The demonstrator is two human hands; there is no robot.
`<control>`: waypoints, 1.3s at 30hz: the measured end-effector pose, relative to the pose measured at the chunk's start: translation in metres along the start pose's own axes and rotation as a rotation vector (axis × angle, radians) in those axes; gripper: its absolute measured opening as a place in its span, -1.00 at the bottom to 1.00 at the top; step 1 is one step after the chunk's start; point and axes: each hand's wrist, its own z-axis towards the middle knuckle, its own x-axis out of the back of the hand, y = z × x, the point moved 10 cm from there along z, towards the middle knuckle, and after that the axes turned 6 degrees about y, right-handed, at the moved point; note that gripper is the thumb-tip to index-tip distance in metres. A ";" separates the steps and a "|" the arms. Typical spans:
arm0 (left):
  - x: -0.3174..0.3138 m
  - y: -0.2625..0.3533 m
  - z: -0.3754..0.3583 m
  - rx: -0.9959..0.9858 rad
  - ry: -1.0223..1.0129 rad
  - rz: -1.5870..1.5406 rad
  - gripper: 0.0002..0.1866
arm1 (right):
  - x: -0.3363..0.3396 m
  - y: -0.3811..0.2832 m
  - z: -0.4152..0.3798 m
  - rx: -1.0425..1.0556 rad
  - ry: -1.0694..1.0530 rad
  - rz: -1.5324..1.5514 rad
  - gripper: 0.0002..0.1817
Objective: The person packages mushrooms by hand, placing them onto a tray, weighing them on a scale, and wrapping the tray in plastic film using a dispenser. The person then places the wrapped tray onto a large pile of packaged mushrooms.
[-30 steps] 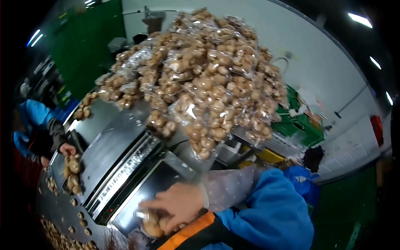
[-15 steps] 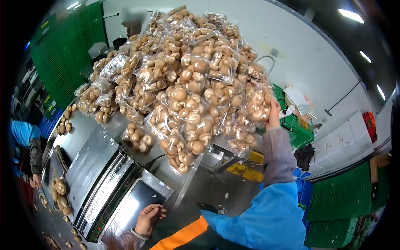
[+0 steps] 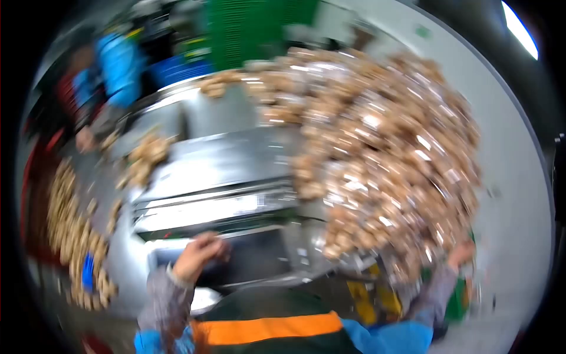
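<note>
The view is smeared by motion. My left hand [image 3: 200, 255] is over the front of a metal machine with a dark plate [image 3: 253, 253]; its fingers are blurred, and whether they hold anything cannot be told. At the lower right edge of a large heap of clear-bagged brown mushrooms [image 3: 389, 147], my right hand [image 3: 461, 253] touches or nearly touches the bags, its fingers blurred too. Between the machine and the heap lies a pack of mushrooms [image 3: 308, 177]. Loose mushrooms [image 3: 147, 154] rest on the metal surface left of the machine.
Many more loose mushrooms [image 3: 76, 236] lie at the far left, with a blue item [image 3: 88, 272] among them. A co-worker in blue sleeves [image 3: 118, 68] stands at the upper left. Green crates [image 3: 247, 32] are behind; a white wall [image 3: 507, 177] rises at the right.
The view has swung left, so the heap and machine appear further right and more of the left side shows. My right hand now appears lower, by the heap's lower edge.
</note>
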 end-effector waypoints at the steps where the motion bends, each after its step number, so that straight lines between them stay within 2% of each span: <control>1: 0.033 0.023 0.001 -0.109 0.100 0.062 -0.73 | -0.007 -0.060 -0.008 0.069 0.031 0.157 -0.75; 3: 0.104 0.087 -0.010 -0.352 0.542 0.222 -0.68 | -0.061 -0.181 -0.054 -0.034 -0.023 0.400 -0.70; 4: 0.133 0.116 -0.011 -0.500 0.661 0.320 -0.64 | -0.099 -0.235 -0.082 0.018 -0.151 0.515 -0.67; 5: 0.156 0.150 -0.020 -0.657 0.820 0.564 -0.54 | -0.131 -0.292 -0.108 0.068 -0.262 0.617 -0.63; 6: 0.168 0.180 -0.023 -0.824 0.898 0.672 -0.41 | -0.161 -0.354 -0.145 0.293 -0.408 0.637 -0.67; 7: 0.180 0.198 -0.021 -0.852 1.050 0.920 -0.30 | -0.190 -0.416 -0.185 0.304 -0.567 0.671 -0.66; 8: 0.210 0.202 -0.009 -0.785 1.120 0.924 -0.27 | -0.219 -0.471 -0.228 0.285 -0.787 0.857 -0.63; 9: 0.235 0.204 0.002 -0.723 1.182 0.923 -0.23 | -0.216 -0.546 -0.280 0.266 -0.964 0.936 -0.60; 10: 0.249 0.203 0.008 -0.636 1.243 0.912 -0.21 | -0.218 -0.605 -0.320 0.451 -1.050 0.996 -0.59; 11: 0.262 0.200 0.014 -0.548 1.298 0.900 -0.17 | -0.209 -0.661 -0.351 0.766 -0.963 0.936 -0.56; 12: 0.281 0.191 0.032 -0.476 1.273 0.842 -0.15 | -0.217 -0.708 -0.388 0.889 -1.039 0.991 -0.53; 13: 0.284 0.187 0.040 -0.369 1.239 0.824 -0.14 | -0.223 -0.749 -0.420 0.977 -1.071 1.004 -0.53; 14: 0.286 0.186 0.047 -0.348 1.236 0.860 -0.15 | -0.228 -0.785 -0.448 1.064 -1.061 1.009 -0.52; 17: 0.288 0.179 0.068 -0.266 1.140 0.895 -0.17 | -0.286 -0.858 -0.525 1.121 -1.151 0.935 -0.43; 19: 0.289 0.177 0.082 -0.293 1.056 0.860 -0.28 | -0.308 -0.881 -0.554 1.170 -1.078 0.884 -0.46; 21: 0.294 0.173 0.106 -0.547 0.956 0.819 -0.35 | -0.338 -0.877 -0.581 1.256 -1.118 0.849 -0.51; 23: 0.275 0.177 0.108 -0.570 0.913 0.893 -0.40 | -0.357 -0.848 -0.590 1.219 -1.256 0.777 -0.57; 24: 0.264 0.176 0.115 -0.605 0.878 0.975 -0.43 | -0.342 -0.832 -0.570 1.160 -1.150 0.841 -0.63; 25: 0.240 0.180 0.118 -0.632 0.716 0.918 -0.44 | -0.322 -0.813 -0.548 1.133 -1.027 0.777 -0.68; 27: 0.192 0.167 0.134 -0.634 0.449 0.971 -0.45 | -0.293 -0.771 -0.507 1.027 -0.935 0.658 -0.69; 29: 0.150 0.160 0.142 -0.751 0.344 0.966 -0.46 | -0.280 -0.732 -0.478 0.908 -0.906 0.559 -0.69; 30: 0.135 0.159 0.142 -0.809 0.310 0.970 -0.47 | -0.272 -0.720 -0.467 0.917 -0.844 0.520 -0.66; 32: 0.121 0.155 0.151 -0.749 0.223 0.985 -0.48 | -0.266 -0.702 -0.451 0.864 -0.808 0.505 -0.59; 33: 0.116 0.155 0.155 -0.719 0.186 0.997 -0.49 | -0.264 -0.697 -0.443 0.839 -0.791 0.505 -0.56; 34: 0.113 0.157 0.155 -0.719 0.196 1.033 -0.48 | -0.251 -0.698 -0.436 0.914 -0.726 0.561 -0.46; 36: 0.113 0.159 0.150 -0.698 0.239 1.104 -0.46 | -0.225 -0.702 -0.432 1.001 -0.826 0.571 -0.44; 37: 0.103 0.161 0.142 -0.754 0.205 1.255 -0.42 | -0.215 -0.702 -0.436 1.048 -0.887 0.582 -0.43; 39: 0.105 0.163 0.138 -0.784 0.276 1.271 -0.45 | -0.212 -0.693 -0.448 1.068 -0.928 0.627 -0.45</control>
